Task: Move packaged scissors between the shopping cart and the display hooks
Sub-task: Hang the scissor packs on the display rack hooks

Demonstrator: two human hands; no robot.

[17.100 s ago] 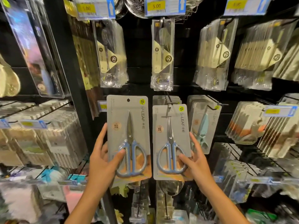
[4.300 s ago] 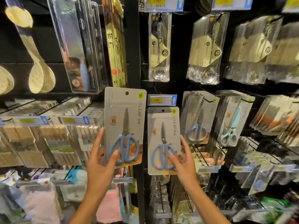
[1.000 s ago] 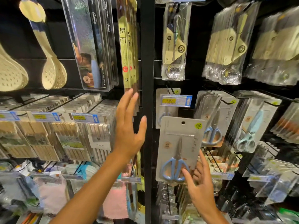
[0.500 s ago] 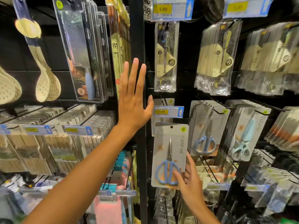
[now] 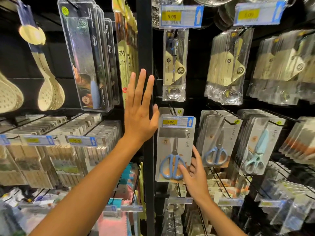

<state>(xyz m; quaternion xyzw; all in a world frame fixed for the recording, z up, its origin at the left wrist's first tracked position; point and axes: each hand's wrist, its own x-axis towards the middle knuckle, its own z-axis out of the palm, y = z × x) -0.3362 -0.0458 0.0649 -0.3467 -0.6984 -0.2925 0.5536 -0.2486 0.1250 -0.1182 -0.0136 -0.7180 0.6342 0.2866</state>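
Scissors in a grey pack are pinched at the lower right corner by the right hand; its thumb lies on the blue handles. The left hand is held flat, fingers straight, up-left of the pack, holding nothing.

head-worn view, facing display hooks close up, slightly upward

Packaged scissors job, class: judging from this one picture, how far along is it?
Done: the left hand is empty, open against the black upright post. In hand: the right hand holds a blue-handled scissors pack up under the price tag; whether it is hooked is unclear. Left: letting go. No cart is visible.
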